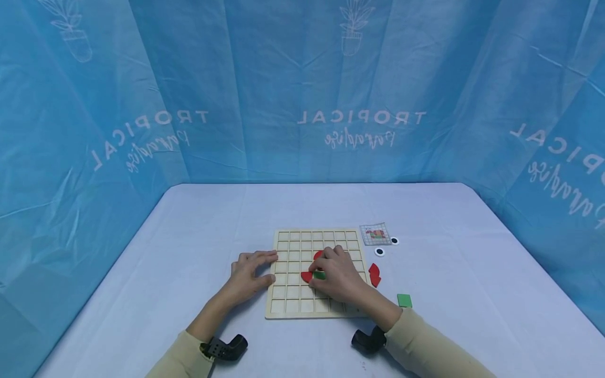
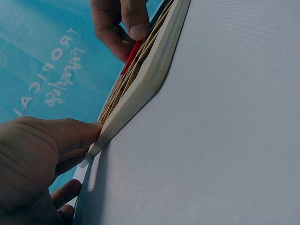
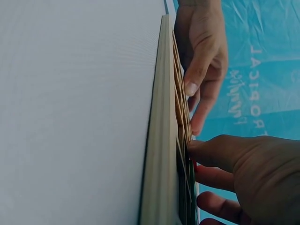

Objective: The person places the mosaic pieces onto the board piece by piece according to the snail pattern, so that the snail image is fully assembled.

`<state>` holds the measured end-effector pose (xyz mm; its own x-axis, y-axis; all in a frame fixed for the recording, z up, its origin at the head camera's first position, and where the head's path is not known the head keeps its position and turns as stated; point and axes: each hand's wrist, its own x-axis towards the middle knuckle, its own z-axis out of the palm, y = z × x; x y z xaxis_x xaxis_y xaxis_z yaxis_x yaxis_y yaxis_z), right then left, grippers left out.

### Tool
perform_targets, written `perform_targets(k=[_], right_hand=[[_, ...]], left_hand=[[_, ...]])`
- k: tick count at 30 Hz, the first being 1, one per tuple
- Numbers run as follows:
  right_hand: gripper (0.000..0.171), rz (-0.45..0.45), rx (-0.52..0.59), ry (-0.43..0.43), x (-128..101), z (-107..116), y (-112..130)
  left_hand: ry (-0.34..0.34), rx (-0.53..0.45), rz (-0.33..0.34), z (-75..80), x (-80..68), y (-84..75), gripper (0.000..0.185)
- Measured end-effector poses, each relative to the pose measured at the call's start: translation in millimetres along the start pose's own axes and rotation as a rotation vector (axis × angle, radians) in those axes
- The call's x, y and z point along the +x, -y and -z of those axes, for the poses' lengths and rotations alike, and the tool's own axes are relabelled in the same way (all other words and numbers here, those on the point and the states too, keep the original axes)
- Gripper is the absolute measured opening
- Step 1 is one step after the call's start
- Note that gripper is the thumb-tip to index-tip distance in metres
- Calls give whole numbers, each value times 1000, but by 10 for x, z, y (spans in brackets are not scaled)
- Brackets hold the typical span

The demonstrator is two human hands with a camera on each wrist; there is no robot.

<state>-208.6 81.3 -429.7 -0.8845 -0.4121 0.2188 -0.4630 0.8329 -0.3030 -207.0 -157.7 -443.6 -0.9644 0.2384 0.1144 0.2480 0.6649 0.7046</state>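
So from my end I had two hands over one wooden board (image 1: pixel 293 292) with a grid on it, set on the worktop (image 1: pixel 208 210). The left hand (image 1: pixel 247 274) had its fingers fairly straight, thumb spread apart from them, resting at the board's left edge and not wrapped round anything. The right hand (image 1: pixel 337 274) was bent over the middle, thumb and finger almost closed, pinching one red piece (image 1: pixel 305 276) down at the grid.

Piece count: four red that I could see. That's the pinched one, a second red piece (image 1: pixel 318 255) on the board just past the knuckles, and a red pair (image 1: pixel 375 274) just beside the right edge. Two green: one green piece (image 1: pixel 319 275) on the board, partly under the hand, and one green square (image 1: pixel 404 300) off to the right. Couldn't tell if the palm hid more.

Also two black-and-white discs (image 1: pixel 379 252) and one picture card (image 1: pixel 375 234) near the far right corner.
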Motion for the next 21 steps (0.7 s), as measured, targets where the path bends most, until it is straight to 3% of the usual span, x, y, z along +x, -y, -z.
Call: perform_targets(k=[11,21], right_hand=[[20,-12,14,-16,-20,-10,-9],[24,-44,51,-47,-108,148,-90]], left_hand=[[-11,3,-29,2,-6,11,46],[6,-5,20,-3,-6,-5,47]])
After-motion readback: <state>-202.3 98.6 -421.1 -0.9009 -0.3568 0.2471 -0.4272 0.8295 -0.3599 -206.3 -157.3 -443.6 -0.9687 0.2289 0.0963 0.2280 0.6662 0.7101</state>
